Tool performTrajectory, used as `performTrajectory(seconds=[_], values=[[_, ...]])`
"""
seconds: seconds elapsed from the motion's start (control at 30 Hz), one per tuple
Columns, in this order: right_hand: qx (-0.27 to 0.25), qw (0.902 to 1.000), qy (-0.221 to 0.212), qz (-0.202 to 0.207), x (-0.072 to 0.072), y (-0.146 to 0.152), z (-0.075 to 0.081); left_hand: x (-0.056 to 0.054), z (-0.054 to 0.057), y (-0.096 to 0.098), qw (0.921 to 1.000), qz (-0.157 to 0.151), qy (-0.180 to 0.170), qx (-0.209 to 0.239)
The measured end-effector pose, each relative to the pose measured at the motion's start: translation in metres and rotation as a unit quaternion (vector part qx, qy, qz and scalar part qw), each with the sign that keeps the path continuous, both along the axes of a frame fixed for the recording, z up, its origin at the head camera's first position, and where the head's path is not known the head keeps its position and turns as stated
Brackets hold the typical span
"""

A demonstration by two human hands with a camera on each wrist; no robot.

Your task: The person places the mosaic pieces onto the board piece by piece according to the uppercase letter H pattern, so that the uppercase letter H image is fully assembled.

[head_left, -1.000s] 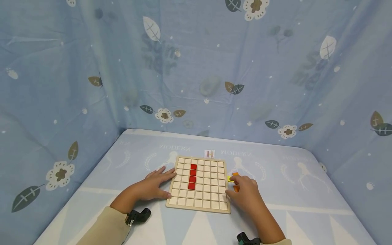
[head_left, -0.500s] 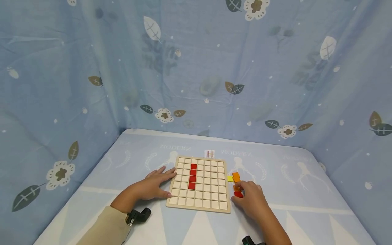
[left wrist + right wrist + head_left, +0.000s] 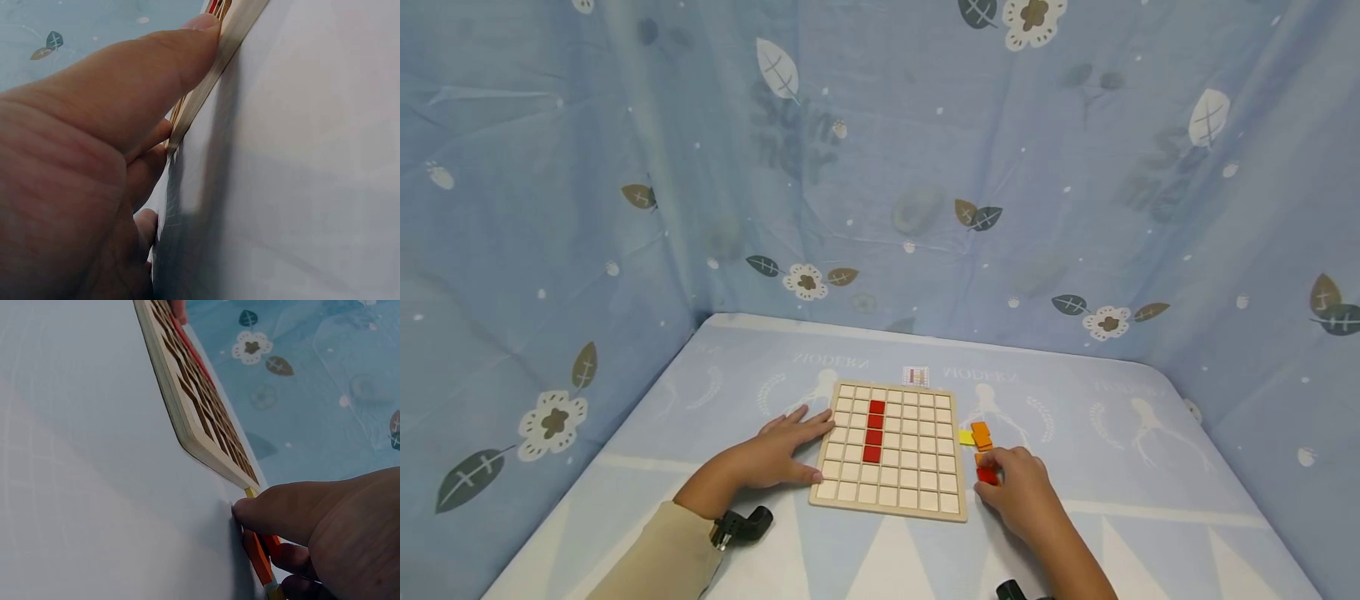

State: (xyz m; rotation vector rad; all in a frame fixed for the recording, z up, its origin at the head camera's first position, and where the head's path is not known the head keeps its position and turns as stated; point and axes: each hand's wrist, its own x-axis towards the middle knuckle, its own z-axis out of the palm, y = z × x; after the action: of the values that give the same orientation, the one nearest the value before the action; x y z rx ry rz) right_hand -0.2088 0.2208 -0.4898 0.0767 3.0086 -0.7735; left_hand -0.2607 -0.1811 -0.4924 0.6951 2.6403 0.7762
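A wooden grid board (image 3: 887,512) lies flat on the table, with several red square tiles (image 3: 873,437) in a line in one column. My left hand (image 3: 778,452) rests at its left edge, fingers spread. In the left wrist view, the thumb (image 3: 156,65) lies on the wooden rim (image 3: 212,78). Right of the board, my right hand (image 3: 1018,492) pinches a loose red tile (image 3: 987,476) between thumb and fingers. The right wrist view shows an orange tile (image 3: 257,556) close against that thumb; the fingertips are partly hidden there.
More orange tiles (image 3: 981,434) and a yellow tile (image 3: 966,437) lie beside the board's right edge. Behind the board is a small printed pattern card (image 3: 916,376). Blue flowered cloth (image 3: 880,167) hangs around the table. Black wrist mounts (image 3: 743,527) sit on the forearms.
My right hand has moved toward me and slightly right, from the yellow and orange tiles to the red tile, uncovering the others. The left hand stays at the board's edge.
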Motion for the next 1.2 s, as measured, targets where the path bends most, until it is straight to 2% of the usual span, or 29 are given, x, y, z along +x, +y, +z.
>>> performTrajectory(seconds=[0.53,0.87,1.2], values=[[-0.02,0.9998,0.002,0.007,-0.0024,0.0023,-0.0038,-0.0005,-0.002,0.0001,1.0,0.008,0.002,-0.005],[-0.055,0.9984,0.0,-0.01,-0.0006,0.0021,-0.0021,-0.0002,-0.0014,0.001,1.0,0.007,-0.002,-0.005],[-0.103,0.9935,0.045,-0.012,0.0007,-0.0024,0.0004,-0.001,0.0003,0.0017,1.0,0.006,0.0,-0.003]])
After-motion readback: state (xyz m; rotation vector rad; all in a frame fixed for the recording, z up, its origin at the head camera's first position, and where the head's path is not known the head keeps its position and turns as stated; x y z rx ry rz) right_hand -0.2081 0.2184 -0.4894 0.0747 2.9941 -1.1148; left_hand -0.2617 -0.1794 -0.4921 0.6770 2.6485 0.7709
